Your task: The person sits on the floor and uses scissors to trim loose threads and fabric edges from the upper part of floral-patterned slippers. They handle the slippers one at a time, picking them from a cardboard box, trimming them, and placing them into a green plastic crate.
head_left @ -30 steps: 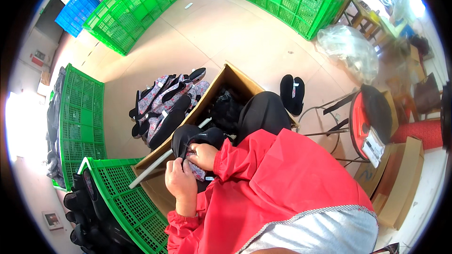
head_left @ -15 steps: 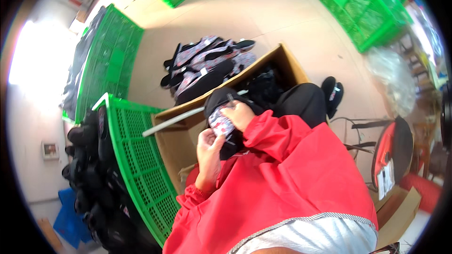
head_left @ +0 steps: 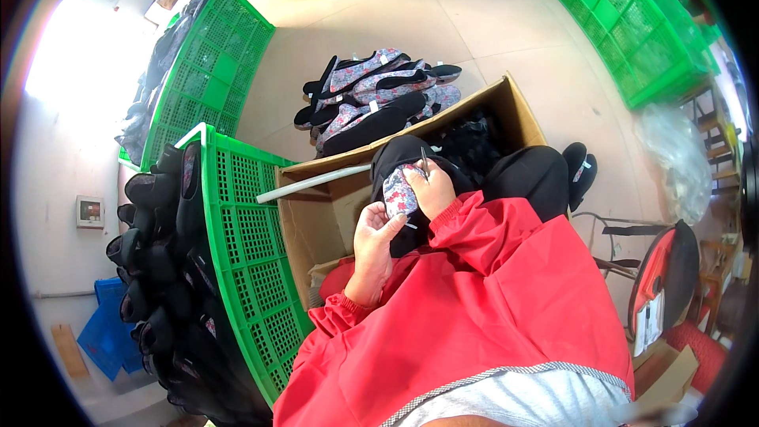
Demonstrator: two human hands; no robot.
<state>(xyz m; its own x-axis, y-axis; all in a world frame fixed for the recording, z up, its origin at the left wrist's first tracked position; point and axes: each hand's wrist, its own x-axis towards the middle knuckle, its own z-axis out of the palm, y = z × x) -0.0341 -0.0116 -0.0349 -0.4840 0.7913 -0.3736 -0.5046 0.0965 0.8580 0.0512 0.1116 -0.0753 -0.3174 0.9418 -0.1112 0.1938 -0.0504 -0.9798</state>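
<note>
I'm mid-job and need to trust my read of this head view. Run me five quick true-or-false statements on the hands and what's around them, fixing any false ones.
1. The left hand and right hand are both on the floral piece. True.
2. The left hand holds the slim dark tool. False: it is in the right hand.
3. The white rod lies across the cardboard box. True.
4. The pile of floral footwear is inside the box. False: it lies on the floor beyond it.
5. The person's sleeves are blue. False: they are red.
</note>
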